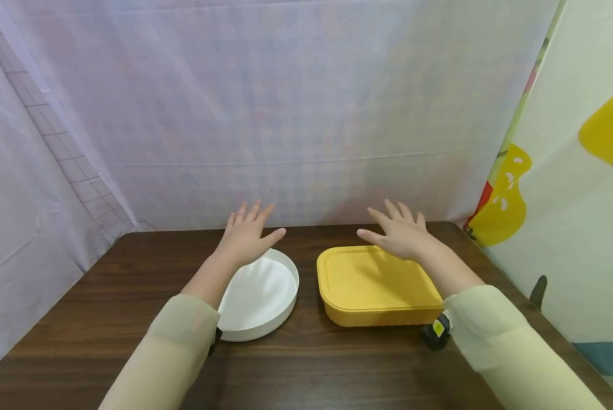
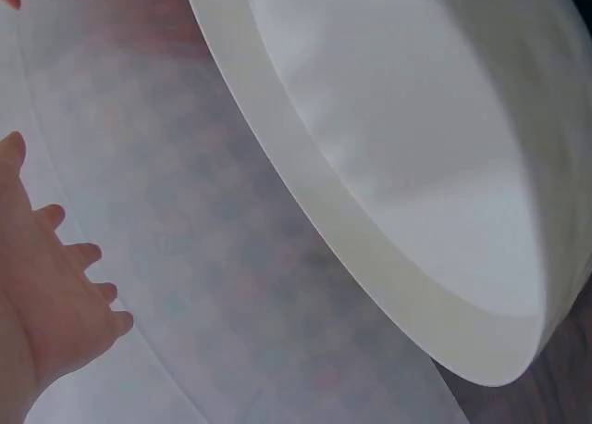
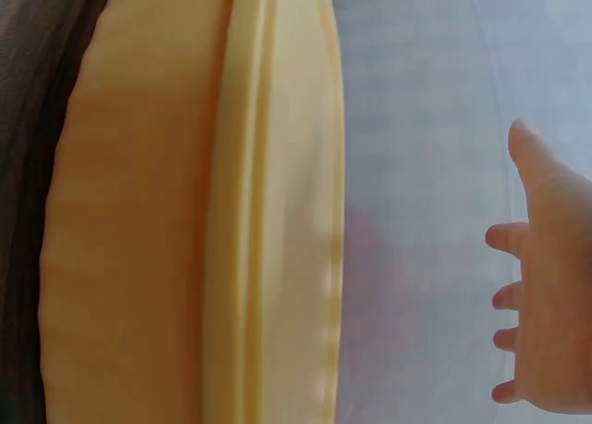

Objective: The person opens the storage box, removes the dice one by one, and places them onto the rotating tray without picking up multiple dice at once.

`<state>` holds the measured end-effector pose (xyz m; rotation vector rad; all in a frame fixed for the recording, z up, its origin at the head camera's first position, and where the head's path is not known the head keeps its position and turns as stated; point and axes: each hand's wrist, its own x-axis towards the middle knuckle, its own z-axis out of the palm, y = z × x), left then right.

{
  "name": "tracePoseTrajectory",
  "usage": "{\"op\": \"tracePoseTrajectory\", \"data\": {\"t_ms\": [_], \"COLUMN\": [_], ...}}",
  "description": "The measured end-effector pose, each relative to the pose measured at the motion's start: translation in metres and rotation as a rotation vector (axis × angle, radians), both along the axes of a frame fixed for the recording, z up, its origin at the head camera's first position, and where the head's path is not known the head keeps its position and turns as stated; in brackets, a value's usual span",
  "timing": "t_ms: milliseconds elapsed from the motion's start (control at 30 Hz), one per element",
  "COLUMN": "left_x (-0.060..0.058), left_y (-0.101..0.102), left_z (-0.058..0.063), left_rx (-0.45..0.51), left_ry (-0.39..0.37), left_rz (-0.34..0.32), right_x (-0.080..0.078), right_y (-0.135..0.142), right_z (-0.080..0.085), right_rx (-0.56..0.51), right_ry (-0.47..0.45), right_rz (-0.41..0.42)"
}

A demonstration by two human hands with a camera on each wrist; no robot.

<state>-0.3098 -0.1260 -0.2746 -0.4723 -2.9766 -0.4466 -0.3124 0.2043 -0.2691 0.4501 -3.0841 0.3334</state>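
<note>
Pale sleeves (image 1: pixel 513 347) come in from the lower edge over a dark wood-grain desk (image 1: pixel 306 376). The person's left grip (image 1: pixel 242 242) is spread, thumb well away from the fingers; the right grip (image 1: pixel 403 234) is spread likewise. Both wrist views show each one apart from the thing beside it. The left wrist view brings out the tall inner wall of a white round dish (image 1: pixel 260 296), while the right wrist view reveals the side of a yellow box (image 1: pixel 373 279) and the ridged edge of its lid (image 3: pixel 245 202); only the head view takes in the two together, with bare desk between them. The dish lies below the left grip, the box below the right.
</note>
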Motion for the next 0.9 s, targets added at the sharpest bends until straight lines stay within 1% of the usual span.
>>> {"op": "tracePoseTrajectory", "data": {"t_ms": [233, 467, 700, 900], "left_x": [0.014, 0.028, 0.041, 0.052], "left_y": [0.008, 0.017, 0.025, 0.032], "left_z": [-0.006, -0.014, -0.023, -0.029], "left_rx": [0.063, 0.124, 0.236, 0.345], "left_ry": [0.031, 0.061, 0.065, 0.047], "left_rz": [-0.062, -0.113, -0.179, -0.209], "right_x": [0.016, 0.029, 0.044, 0.058], "right_y": [0.007, 0.014, 0.020, 0.026], "right_z": [0.000, -0.005, -0.012, -0.017], "right_rx": [0.015, -0.014, -0.040, -0.071], "right_ry": [0.068, 0.126, 0.220, 0.254], "right_rz": [0.033, 0.070, 0.091, 0.105]}}
